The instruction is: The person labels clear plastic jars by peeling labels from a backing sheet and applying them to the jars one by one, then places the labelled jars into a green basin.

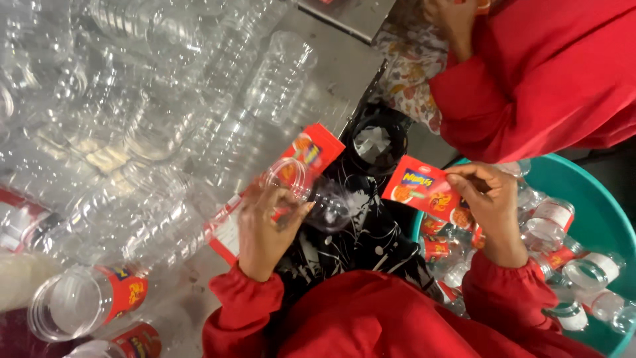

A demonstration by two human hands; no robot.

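The left hand [265, 229] grips a clear jar [311, 195], the right hand [490, 205] pinches a red label [424, 189] above a teal tub [596, 219] of labelled jars [563, 255].

Red long sleeves with gathered elastic cuffs, bare left hand [265, 225], bare right hand [489, 202]

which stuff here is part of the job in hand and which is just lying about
In hand:
left hand holding clear jar
right hand holding red label
teal tub of labelled jars

Lying about:
heap of bare clear jars
black ring
floral cloth
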